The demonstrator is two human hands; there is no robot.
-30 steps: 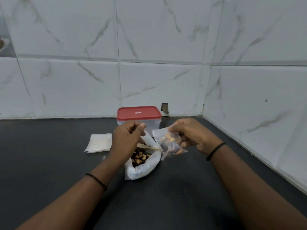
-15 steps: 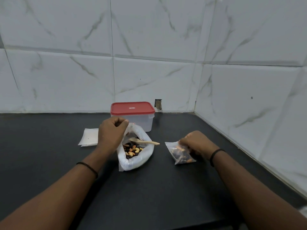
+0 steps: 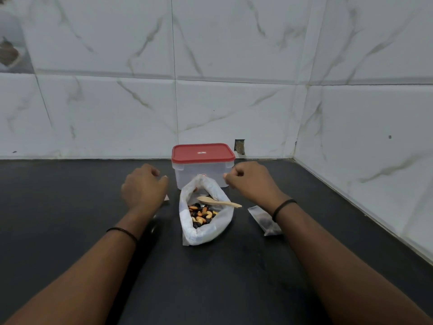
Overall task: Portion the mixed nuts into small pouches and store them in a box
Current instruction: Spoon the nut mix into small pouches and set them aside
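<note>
Two containers and one small pouch sit on the black desk (image 3: 70,207), which runs into white marble-look tile walls at the back and along the right edge. Biggest is the clear box (image 3: 201,177) with its red lid (image 3: 203,153) on, right up against the back wall; can't tell what's inside. Just in front of it, the white bag (image 3: 206,227) is open with mixed nuts (image 3: 202,214) in it and a wooden spoon (image 3: 218,202) resting across its mouth. The filled pouch (image 3: 263,219) lies to the right, partly under the wrist. Left hand (image 3: 143,188) and right hand (image 3: 251,181) flank the box, each grip loosely curled, holding nothing. Lots of bare desk on the left and up front.
</note>
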